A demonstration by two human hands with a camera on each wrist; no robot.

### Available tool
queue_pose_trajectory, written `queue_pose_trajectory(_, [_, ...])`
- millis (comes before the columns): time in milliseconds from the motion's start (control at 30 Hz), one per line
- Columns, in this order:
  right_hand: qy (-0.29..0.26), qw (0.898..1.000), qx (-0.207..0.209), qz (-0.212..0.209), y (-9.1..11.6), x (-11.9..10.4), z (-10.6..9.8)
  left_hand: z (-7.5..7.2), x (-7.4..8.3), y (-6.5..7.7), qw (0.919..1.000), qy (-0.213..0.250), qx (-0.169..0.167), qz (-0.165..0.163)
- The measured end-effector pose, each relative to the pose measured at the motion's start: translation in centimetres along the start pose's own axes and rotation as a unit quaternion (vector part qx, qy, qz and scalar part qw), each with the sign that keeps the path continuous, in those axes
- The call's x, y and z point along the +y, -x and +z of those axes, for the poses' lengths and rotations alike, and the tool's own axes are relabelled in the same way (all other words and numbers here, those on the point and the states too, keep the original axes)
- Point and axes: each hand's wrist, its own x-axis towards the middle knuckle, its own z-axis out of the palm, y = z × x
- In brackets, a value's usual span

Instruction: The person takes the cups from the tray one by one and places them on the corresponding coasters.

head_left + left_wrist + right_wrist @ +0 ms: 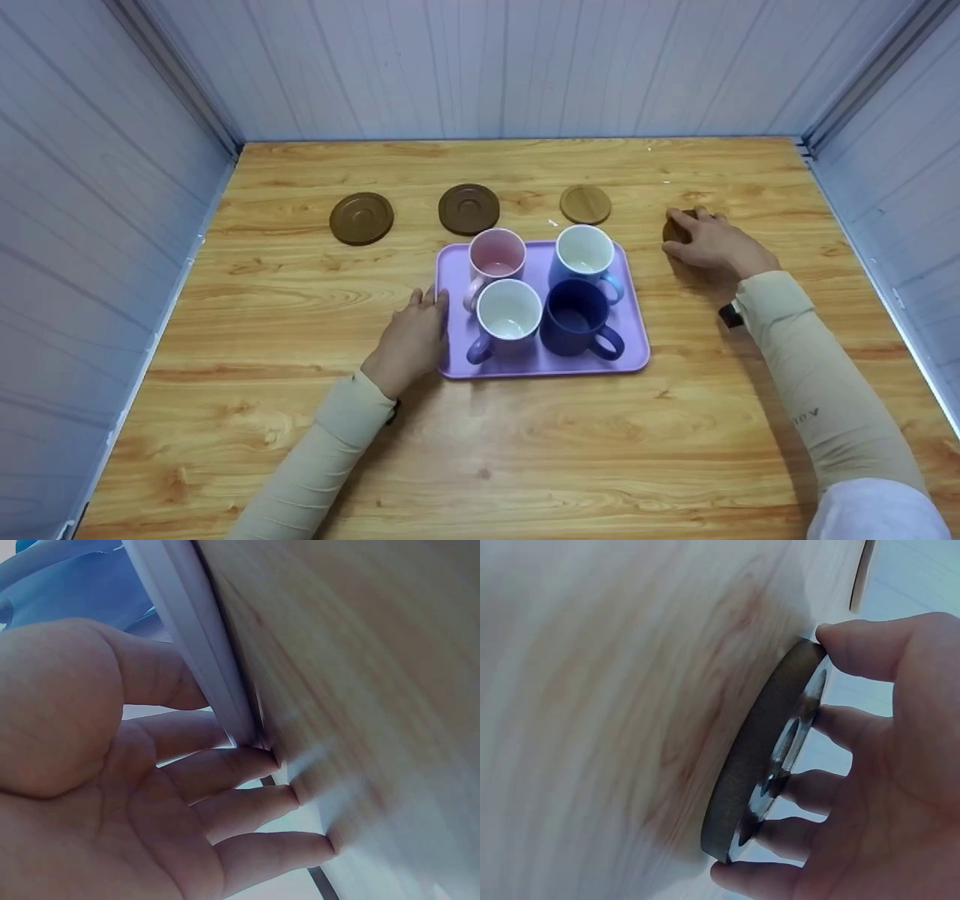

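Note:
On the right side of the table, my right hand [712,244] holds a round dark brown coaster [761,757]. The right wrist view shows its thumb at one edge, the little finger at the opposite edge and the other fingertips over the top face. My left hand [412,337] touches the left rim of a lilac tray [637,352], fingers fairly straight, several fingertips down on the tabletop. Four-cornered and rounded, the tray carries a pink mug [498,255], a white-lined mug with a purple handle [510,311], a light blue mug [585,251] and a dark blue mug [576,319].
Behind the tray lie two dark brown coasters, a left one [361,218] and a middle one [469,209], plus a smaller light wooden coaster [585,204]. Pale panels [480,67] wall in the wooden table [525,450] at the back and both sides.

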Motion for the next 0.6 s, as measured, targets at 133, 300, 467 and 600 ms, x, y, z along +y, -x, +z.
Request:
queue_pose_trajectory(133, [-0.009, 1.000, 0.002, -0.003, -0.8, -0.2, -0.5, 0.0, 0.0, 0.0, 1.0000, 0.000, -0.001, -0.003])
queue_pose_trajectory(300, [-0.016, 1.000, 0.009, -0.007, -1.8, -0.3, -1.1, 0.0, 0.0, 0.0, 1.0000, -0.003, 0.007, 0.004])
queue_pose_trajectory(467, [-0.020, 1.000, 0.020, -0.008, -2.9, -0.3, -1.2, 0.2, -0.1, 0.0, 0.9995, -0.008, 0.023, 0.019])
queue_pose_trajectory(600, [-0.025, 0.999, 0.022, -0.008, -3.6, -0.3, -1.3, 0.3, -0.2, 0.0, 0.9985, -0.016, 0.041, 0.032])
